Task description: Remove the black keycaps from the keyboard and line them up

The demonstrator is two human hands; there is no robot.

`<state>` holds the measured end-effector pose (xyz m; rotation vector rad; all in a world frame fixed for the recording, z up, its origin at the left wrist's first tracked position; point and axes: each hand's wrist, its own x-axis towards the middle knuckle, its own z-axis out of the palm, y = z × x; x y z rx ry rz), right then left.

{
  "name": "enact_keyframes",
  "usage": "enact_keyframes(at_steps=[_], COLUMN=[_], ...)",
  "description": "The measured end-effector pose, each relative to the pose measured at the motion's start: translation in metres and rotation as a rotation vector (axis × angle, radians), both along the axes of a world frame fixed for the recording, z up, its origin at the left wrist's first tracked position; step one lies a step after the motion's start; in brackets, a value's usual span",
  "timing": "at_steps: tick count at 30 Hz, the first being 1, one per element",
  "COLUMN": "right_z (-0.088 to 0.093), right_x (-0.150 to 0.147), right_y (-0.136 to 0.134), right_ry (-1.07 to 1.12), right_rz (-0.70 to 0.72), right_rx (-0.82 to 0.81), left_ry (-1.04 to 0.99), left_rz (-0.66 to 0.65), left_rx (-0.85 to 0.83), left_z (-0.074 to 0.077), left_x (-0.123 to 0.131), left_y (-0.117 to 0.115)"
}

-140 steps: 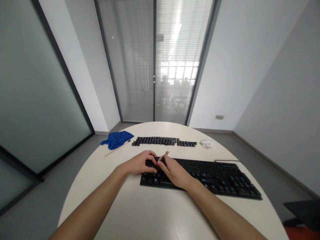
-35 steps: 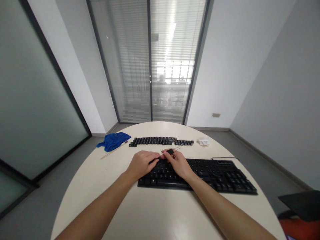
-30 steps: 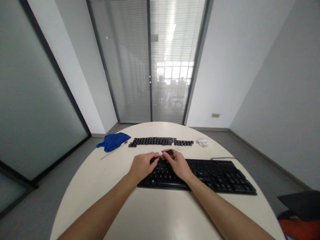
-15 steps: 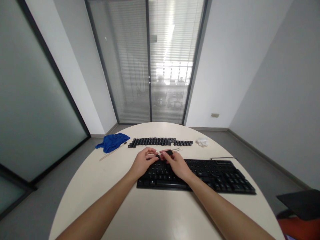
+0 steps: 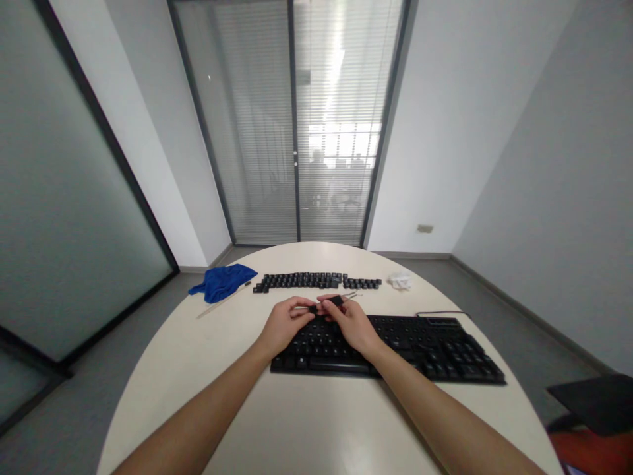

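A black keyboard (image 5: 425,349) lies on the round cream table (image 5: 316,422), its upper left part beneath both hands. My left hand (image 5: 284,323) pinches a small black keycap (image 5: 313,309) between thumb and fingertips. Close beside it, my right hand (image 5: 352,322) is closed on a small tool with a black part (image 5: 336,301) and thin metal wires (image 5: 352,294) that stick out behind the fingers. Rows of loose black keycaps (image 5: 301,280) lie beyond the hands.
At the far left of the table is a blue cloth (image 5: 223,282) with a thin brush (image 5: 222,301) beside it. A crumpled white tissue (image 5: 399,282) lies at the far right. The keyboard's cable (image 5: 440,312) runs along its back edge. A chair (image 5: 593,415) stands at the lower right.
The fingers of my left hand have closed in around the keycap. My right hand has shifted very slightly, still holding the tool.
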<state>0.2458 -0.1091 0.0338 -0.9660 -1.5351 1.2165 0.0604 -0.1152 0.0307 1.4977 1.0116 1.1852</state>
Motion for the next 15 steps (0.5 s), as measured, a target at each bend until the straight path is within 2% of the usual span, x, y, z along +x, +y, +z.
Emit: enact_keyframes(at_steps=[10, 15], right_z=[-0.0022, -0.0009], right_x=[-0.0018, -0.0016], right_y=[0.0012, -0.0002], right_ry=[0.044, -0.024], right_rz=[-0.010, -0.005], right_rx=[-0.009, 0.025], left_ry=[0.159, 0.098], left_rz=[0.004, 0.057], left_rx=[0.125, 0.120], left_z=[-0.0028, -0.0027], left_x=[-0.0008, -0.0010], left_y=[-0.0019, 0.0001])
